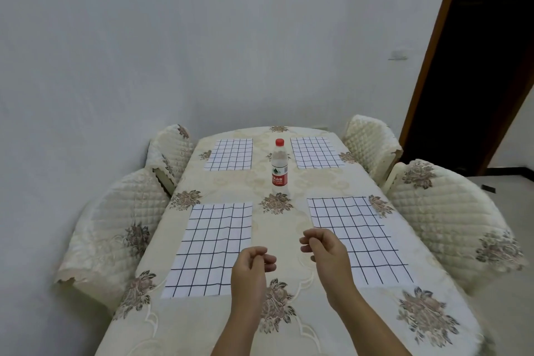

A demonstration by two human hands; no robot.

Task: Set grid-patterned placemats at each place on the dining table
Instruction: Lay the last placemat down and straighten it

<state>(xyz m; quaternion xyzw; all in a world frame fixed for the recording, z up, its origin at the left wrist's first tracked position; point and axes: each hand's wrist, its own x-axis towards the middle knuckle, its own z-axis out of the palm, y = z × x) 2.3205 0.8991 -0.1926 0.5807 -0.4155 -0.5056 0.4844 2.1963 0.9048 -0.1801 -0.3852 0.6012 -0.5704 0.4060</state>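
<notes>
Water bottle point(279, 163) on tabletop point(274, 228) — red label point(279, 179) with white Chinese characters, last two read "山泉", earlier ones too blurred. Green-and-white triangular logo point(277, 172) above them.

Cloth-covered table point(260, 182): four grid placemats point(213, 246), upright water bottle point(279, 163).
</notes>
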